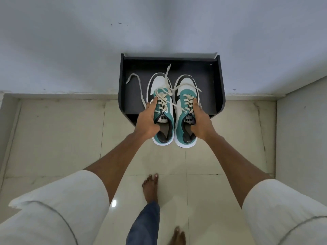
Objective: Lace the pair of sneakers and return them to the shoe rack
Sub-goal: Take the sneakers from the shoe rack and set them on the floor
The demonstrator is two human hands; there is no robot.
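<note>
Two teal, white and black sneakers are held side by side, toes pointing away from me, over the top shelf of the black shoe rack. My left hand grips the left sneaker at its outer side, thumb inside the collar. My right hand grips the right sneaker the same way. Both carry cream laces through their eyelets. Loose lace ends trail from the left sneaker across the shelf. The heels stick out past the rack's front edge.
The rack stands against a pale blue-grey wall on a cream tiled floor. A wall section juts out on the right. My bare feet stand on the tiles below my arms.
</note>
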